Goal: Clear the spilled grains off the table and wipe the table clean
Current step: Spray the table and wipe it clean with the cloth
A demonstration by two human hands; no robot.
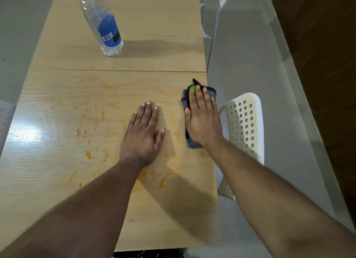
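— While the bottle (102, 23) stands at the far end of the table (134, 55), what's in it?
— Clear plastic, blue label; whether it holds any liquid I cannot tell.
— And the table itself?
— Pale wood-grain laminate, glossy at the left, with a seam running across it. Orange smears (89, 154) lie scattered left of and below the left hand (143, 136) (no loose grains that I can make out).
— The hands?
— Left hand rests flat on the table, fingers straight and together. Right hand (204, 121) presses flat, fingers spread, on a dark cloth (185, 101) with a green patch, at the table's right edge.
— Anything nearby?
— A white perforated plastic chair (244, 123) just beside that edge.
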